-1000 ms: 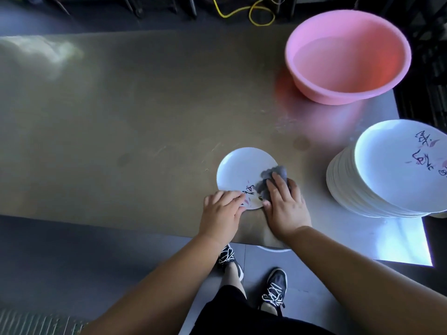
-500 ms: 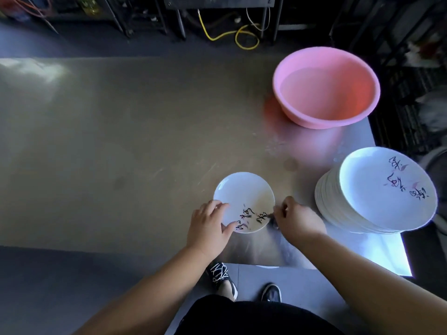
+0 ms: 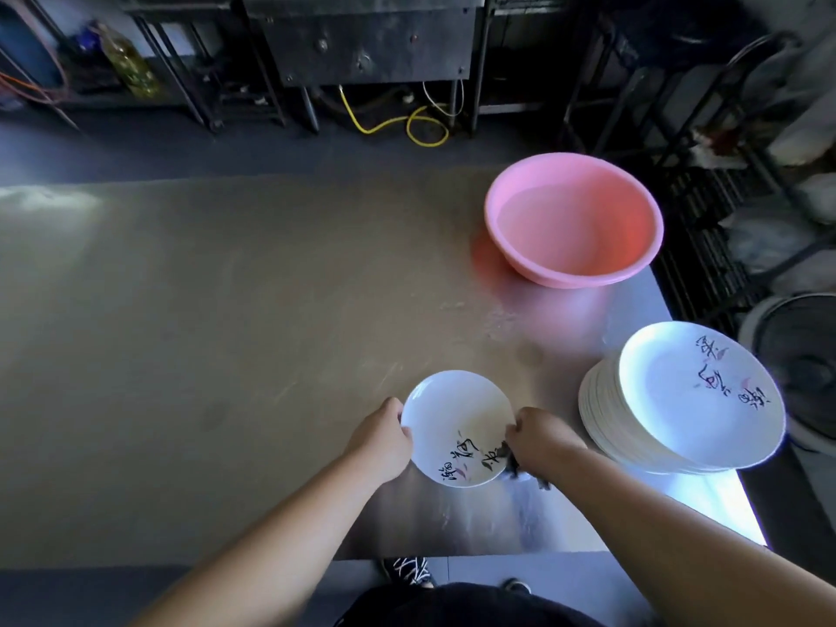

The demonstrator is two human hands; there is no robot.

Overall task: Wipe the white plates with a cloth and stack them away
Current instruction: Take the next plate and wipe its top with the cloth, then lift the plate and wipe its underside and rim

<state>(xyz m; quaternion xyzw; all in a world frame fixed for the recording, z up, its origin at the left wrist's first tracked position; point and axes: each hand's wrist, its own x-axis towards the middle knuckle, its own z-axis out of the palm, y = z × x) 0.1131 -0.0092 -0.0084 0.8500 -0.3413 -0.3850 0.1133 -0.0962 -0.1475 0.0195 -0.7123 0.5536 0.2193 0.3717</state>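
- Table (image 3: 203, 355): broad metal top, its long axis running left to right in front of me. Glare is washing out the far left corner and the near right edge.
- Basin (image 3: 574, 269): pink and round, standing open side up at the far right of the table. I cannot tell whether it is holding water.
- Stack of plates (image 3: 678, 414): white, sitting at the near right of the table, well apart from the basin. The top one is lying face up, with dark writing running along its right side. The ones beneath are too tightly packed to count.
- Fan (image 3: 809, 368): standing right of the table, and the frame edge is cutting it off.
- Plate (image 3: 448, 418): white and round, so it has no long axis. It is lying face up near the table's front edge, between my hands and left of the stack. Its writing is sitting on the part nearest me, with the line climbing from near left towards the right. My right hand is hiding the last marks. I cannot tell whether the plate is resting flat or coming up off the table.
- Left hand (image 3: 384, 441): the fingers are curling over the plate's left rim and gripping it.
- Right hand (image 3: 538, 438): the fingers are clenching at the plate's right rim and clutching the cloth. The knuckles are hiding the fingertips.
- Cloth (image 3: 513, 463): dark and bunched. Only scraps are showing under my right hand, touching the plate's near right rim.
- Shoe (image 3: 409, 572): patterned, and peeking out past the table's front edge.
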